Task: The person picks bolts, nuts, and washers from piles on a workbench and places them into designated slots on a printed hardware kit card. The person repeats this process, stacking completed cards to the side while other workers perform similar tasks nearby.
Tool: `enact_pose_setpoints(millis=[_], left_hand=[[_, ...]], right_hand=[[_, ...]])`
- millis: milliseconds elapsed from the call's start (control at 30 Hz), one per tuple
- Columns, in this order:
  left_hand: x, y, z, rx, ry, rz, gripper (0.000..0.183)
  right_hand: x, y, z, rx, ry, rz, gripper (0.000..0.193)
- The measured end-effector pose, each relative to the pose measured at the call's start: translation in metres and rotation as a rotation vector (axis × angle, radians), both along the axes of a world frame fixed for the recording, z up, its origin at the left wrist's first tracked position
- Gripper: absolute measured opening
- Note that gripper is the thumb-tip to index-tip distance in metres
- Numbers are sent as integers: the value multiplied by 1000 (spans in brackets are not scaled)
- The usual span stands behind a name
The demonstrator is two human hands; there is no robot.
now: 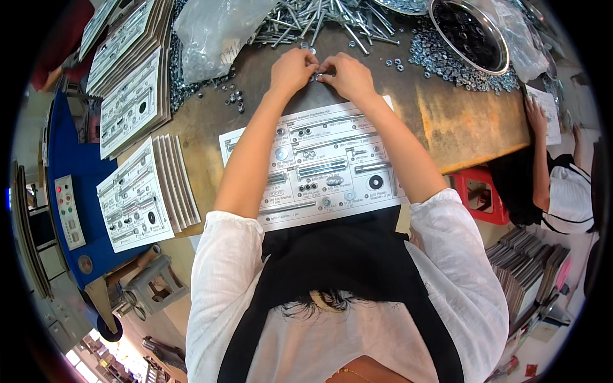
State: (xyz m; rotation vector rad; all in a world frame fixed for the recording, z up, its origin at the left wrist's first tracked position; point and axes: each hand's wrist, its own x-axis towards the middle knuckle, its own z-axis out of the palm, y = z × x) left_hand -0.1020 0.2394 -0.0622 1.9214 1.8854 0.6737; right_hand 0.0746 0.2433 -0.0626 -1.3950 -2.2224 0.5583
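Note:
My left hand and my right hand meet over the table beyond the card, fingertips pinched close together. Small shiny metal nuts show between and just below the fingertips; the fingers partly cover them. A few loose nuts lie just past my left hand. Under my forearms, at the table's near edge, lies a white hardware card bearing rows of bolts, nuts and washers and a black ring. From this view I cannot tell which parts are printed and which are real.
A heap of long bolts lies at the back, beside a clear plastic bag. Many nuts surround a metal bowl of black parts. Stacked cards stand at left. Another person's hand rests on a card at far right.

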Motion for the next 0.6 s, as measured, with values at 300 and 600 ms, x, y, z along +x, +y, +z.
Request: enact_pose_setpoints(millis=[300,600], left_hand=[[-7,-49,-1,174,52,13,13],[-30,-32,-14,132,-232,130,17]], right_hand=[[-2,-2,-7,-64,42,2,17],[-24,-1,18,-214,177,-93,15]])
